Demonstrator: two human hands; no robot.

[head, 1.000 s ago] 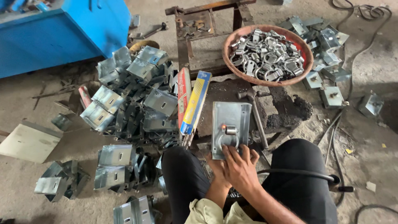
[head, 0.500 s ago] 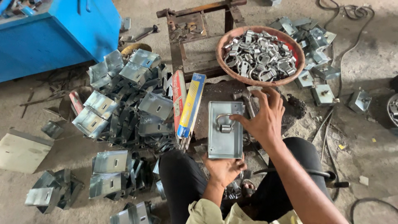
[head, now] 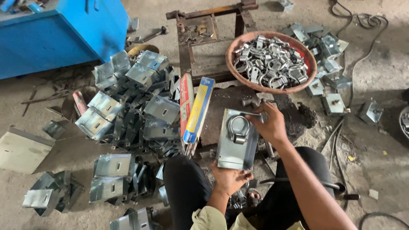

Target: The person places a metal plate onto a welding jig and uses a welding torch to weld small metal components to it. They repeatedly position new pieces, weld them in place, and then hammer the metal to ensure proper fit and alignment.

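Note:
I hold a flat grey metal plate (head: 235,149) between my knees. A U-shaped metal clamp (head: 238,128) sits on its upper half. My left hand (head: 230,179) grips the plate's near edge from below. My right hand (head: 268,123) pinches the plate's far right corner, next to the clamp. Just beyond stands a round reddish basin (head: 232,64) heaped with several shiny metal clamps (head: 271,62).
A large pile of bent galvanised brackets (head: 132,106) lies to the left. Two long boxes of rods (head: 194,110) lean beside it. A rusty metal frame (head: 204,38) and a blue cabinet (head: 59,34) stand farther back. More brackets (head: 328,42) and cables (head: 366,21) lie at the right.
My right hand left the plate's near end, reached up toward the basin, and now rests at the plate's far corner. A U-shaped clamp now lies on the plate. My left hand took the near edge.

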